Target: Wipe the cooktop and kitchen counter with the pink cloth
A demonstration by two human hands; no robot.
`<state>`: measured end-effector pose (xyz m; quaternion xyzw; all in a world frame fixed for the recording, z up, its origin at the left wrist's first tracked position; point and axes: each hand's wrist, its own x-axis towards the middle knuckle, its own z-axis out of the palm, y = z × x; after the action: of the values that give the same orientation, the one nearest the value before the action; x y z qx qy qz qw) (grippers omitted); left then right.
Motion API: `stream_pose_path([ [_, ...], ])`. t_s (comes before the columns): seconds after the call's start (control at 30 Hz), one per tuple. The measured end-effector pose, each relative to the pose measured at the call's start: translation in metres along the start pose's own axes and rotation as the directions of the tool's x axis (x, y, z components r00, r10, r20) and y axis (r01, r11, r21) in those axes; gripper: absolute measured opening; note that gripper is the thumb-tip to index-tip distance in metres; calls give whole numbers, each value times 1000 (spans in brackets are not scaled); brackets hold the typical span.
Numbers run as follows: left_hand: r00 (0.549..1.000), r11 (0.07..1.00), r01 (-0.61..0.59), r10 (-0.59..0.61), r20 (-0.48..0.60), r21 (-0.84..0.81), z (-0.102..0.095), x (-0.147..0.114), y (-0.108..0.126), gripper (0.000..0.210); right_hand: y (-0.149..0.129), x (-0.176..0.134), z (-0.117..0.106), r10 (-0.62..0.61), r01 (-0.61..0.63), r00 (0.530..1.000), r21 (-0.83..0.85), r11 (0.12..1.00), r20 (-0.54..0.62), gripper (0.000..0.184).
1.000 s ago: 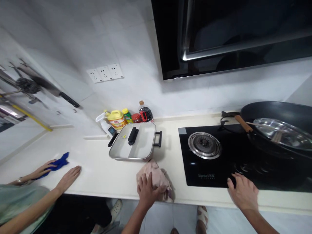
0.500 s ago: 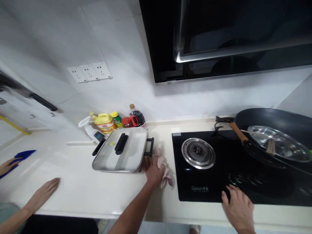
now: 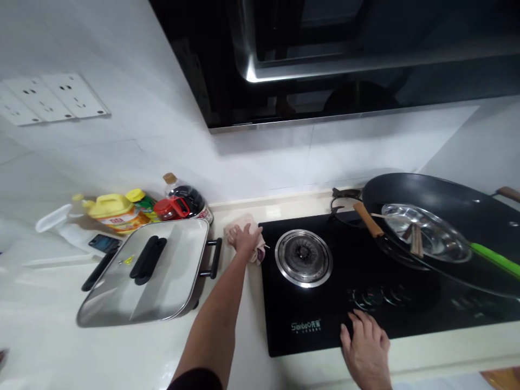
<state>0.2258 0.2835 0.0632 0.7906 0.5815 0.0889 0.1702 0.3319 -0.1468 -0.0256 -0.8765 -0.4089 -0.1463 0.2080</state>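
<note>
My left hand (image 3: 242,239) is stretched far forward and presses a crumpled pinkish cloth (image 3: 248,236) onto the cream countertop (image 3: 49,336), in the gap between the lidded rectangular electric pan (image 3: 148,271) and the black glass stove (image 3: 365,292). My right hand (image 3: 365,349) rests flat with fingers spread on the stove's front edge, just below the touch controls. It holds nothing.
A round burner (image 3: 304,257) sits at the stove's left. A black wok (image 3: 439,216) with a steel lid and a green-handled tool in it fills the right. Bottles and a yellow jug (image 3: 111,210) stand by the wall. Range hood (image 3: 345,54) overhead.
My left hand has slid the cloth away from the counter's front edge to the back, near the wall. The view has moved closer and rightward; the other person's hands have left the frame.
</note>
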Motion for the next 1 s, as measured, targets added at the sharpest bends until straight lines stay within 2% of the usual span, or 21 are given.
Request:
stream_pose_path([
  [0.1,1000,1000,1,-1,4,-14,6,6,14,67,0,1,-2,4,-4,1000,-1,1000,10,34],
  [0.17,999,999,-38,38,12,-23,8,-5,14,62,0,2,-4,6,-6,1000,-4,1000,17,34],
  [0.27,991,991,-129,130,17,-40,9,-43,5,58,-1,3,-6,8,-8,1000,-13,1000,25,35],
  [0.37,977,975,-215,215,-2,-57,8,-99,-12,57,-1,3,-7,16,-15,1000,-17,1000,22,36],
  [0.5,945,942,-327,327,-22,-80,14,-187,-42,57,-1,3,-9,32,-32,999,-16,999,20,40],
  [0.63,888,882,-458,447,-108,-116,24,-268,-74,56,-1,3,-12,60,-59,996,-26,998,62,42],
  [0.73,860,848,-509,508,-44,-151,22,-316,-99,54,4,2,-13,95,-92,989,-26,995,118,44],
  [0.8,832,821,-548,554,-7,-163,15,-340,-120,53,9,1,-11,121,-118,980,-28,993,159,46],
  [0.87,821,812,-567,570,-20,-141,5,-355,-145,55,15,1,-8,140,-134,970,-41,990,199,49],
  [1.0,869,880,-474,460,-183,-40,-19,-358,-204,55,20,1,-6,169,-151,951,-89,985,260,52],
])
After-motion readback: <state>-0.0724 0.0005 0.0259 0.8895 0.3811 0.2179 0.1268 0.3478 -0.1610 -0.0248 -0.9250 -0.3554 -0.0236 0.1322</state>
